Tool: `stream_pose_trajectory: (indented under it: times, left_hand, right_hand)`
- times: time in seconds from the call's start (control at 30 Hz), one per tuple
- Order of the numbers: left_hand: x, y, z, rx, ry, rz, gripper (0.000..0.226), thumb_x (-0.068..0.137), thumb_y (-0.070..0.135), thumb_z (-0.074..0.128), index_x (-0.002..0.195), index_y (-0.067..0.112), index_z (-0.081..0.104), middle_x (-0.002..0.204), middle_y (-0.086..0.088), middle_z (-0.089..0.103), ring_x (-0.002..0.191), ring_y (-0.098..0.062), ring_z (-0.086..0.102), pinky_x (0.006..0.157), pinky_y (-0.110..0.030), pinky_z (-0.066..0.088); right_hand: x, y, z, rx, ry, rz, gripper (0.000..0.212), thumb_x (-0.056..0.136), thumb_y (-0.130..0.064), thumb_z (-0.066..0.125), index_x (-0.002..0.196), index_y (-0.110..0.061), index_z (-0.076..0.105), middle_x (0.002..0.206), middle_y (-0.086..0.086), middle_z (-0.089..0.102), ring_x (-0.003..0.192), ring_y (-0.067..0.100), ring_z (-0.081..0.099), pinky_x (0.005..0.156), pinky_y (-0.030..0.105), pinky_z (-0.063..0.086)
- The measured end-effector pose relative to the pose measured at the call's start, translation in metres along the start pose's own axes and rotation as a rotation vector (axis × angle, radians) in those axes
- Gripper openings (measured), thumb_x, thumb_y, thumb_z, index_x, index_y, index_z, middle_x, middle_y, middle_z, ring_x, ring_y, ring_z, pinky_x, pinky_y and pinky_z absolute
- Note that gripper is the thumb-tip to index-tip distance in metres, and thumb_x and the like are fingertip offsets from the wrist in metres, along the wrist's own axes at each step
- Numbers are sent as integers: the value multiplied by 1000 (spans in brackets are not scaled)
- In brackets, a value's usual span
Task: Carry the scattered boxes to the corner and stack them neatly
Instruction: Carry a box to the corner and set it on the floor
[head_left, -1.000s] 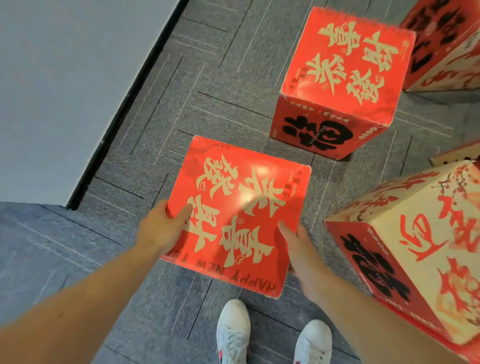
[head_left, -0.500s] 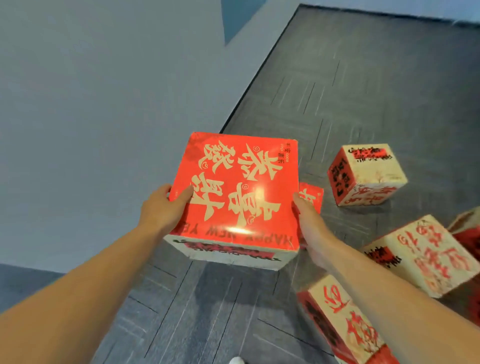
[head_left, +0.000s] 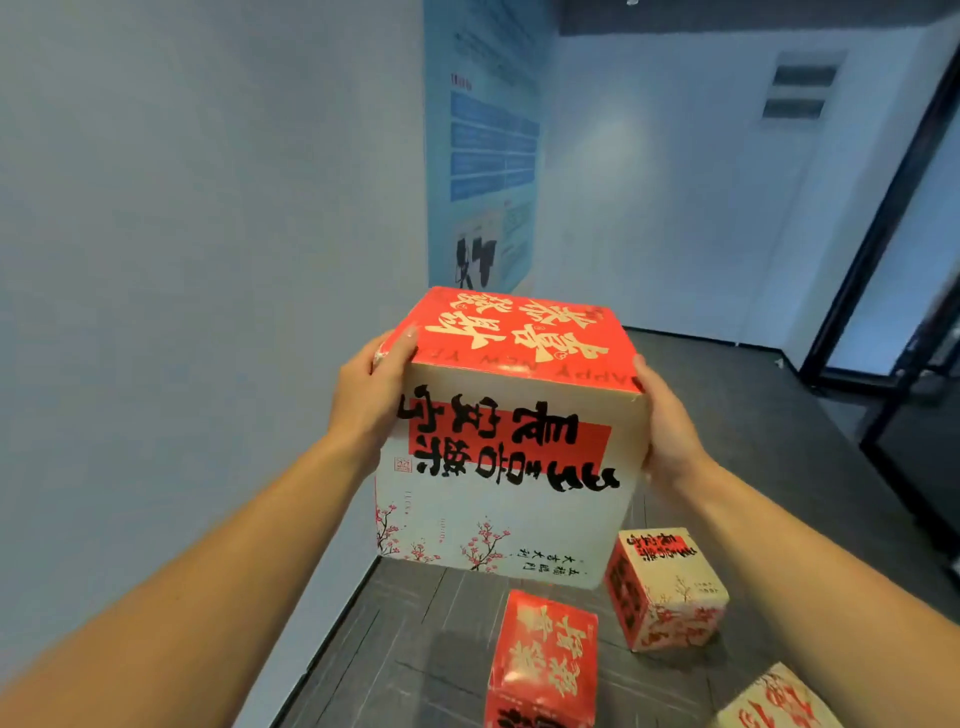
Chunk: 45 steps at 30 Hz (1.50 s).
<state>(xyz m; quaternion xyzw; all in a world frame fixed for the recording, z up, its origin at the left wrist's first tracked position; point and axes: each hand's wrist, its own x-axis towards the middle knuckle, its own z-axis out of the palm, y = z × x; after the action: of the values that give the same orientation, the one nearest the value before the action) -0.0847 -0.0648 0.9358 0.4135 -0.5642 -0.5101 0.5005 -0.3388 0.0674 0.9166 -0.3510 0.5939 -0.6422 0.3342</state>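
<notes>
- Red-topped box (head_left: 509, 452) is held up before us, above the floor (head_left: 779, 447).
- Our left hand (head_left: 371, 400) and right hand (head_left: 670, 431) clasp its upper sides, thumbs on the top edge.
- Wall (head_left: 182, 260) stands close on our left; the floor lies open to the right.

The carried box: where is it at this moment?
In the head view, the carried box is at centre, held off the floor between the left hand and right hand, with the wall poster behind it.

dark grey floor (head_left: 753, 441), red box (head_left: 550, 654), cream box (head_left: 670, 587) nearby, third box (head_left: 774, 701) cropped
</notes>
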Motion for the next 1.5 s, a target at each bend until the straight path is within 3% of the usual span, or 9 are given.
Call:
stream_pose_trajectory:
  times: [0.17,0.33,0.43,0.57,0.67,0.8,0.93,1.23,1.5]
  left_hand:
    - [17,35,7,-28,22,103,34,104,55,53,125,36,72,113,18,73,103,0,65,74,-23,46]
    - [56,39,15,-43,27,93,23,107,50,51,114,39,70,105,23,69,96,5,60,72,-22,44]
    - [86,37,29,-40,25,94,24,108,49,49,118,38,68,105,23,68,97,5,59,73,-24,44]
    - [136,32,55,-43,25,87,30,107,51,49,123,36,69,114,17,70,108,-5,63,87,-31,50]
    - [180,33,74,-40,41,91,36,108,50,47,132,33,68,116,18,68,109,-6,62,85,-32,49]
    - [241,29,92,-56,48,105,35,109,47,46,132,32,68,108,21,67,97,2,60,73,-26,45]
    - [310,16,98,-59,36,68,36,107,52,46,125,34,71,107,14,73,94,-3,66,70,-28,47]
    - [525,-44,119,-78,-91,48,35,107,57,45,124,38,69,95,15,80,86,-5,77,71,-29,56]
    - [715,-68,173,-72,-223,19,39,106,61,45,129,38,67,98,10,80,86,-5,77,69,-28,55]
  right_hand:
    - [22,-33,11,22,92,-102,71,79,-79,59,131,-33,71,125,-4,76,121,23,70,112,55,48]
    - [61,-41,18,60,112,-96,70,73,-74,64,128,-32,72,123,-2,77,119,25,71,112,56,48]
    - [94,-42,20,73,135,-92,60,80,-66,63,127,-29,71,119,0,78,114,26,72,106,49,53]
    - [150,-46,17,107,138,-86,38,97,-52,58,121,-27,74,112,2,79,98,23,73,79,36,53]
    - [198,-52,18,115,151,-89,44,92,-55,59,123,-27,74,114,3,79,100,24,73,79,35,53]
    - [260,-58,29,131,155,-92,51,88,-57,59,126,-25,71,115,5,78,101,25,72,78,36,53]
    - [325,-52,51,148,161,-80,54,81,-57,60,123,-26,72,117,6,78,106,26,72,86,40,54]
    - [512,-12,115,134,280,-79,22,104,-38,53,107,-25,71,108,7,74,91,20,67,75,35,51]
    - [673,-6,138,88,406,-53,30,100,-46,54,116,-26,70,118,12,75,98,26,71,80,40,53]
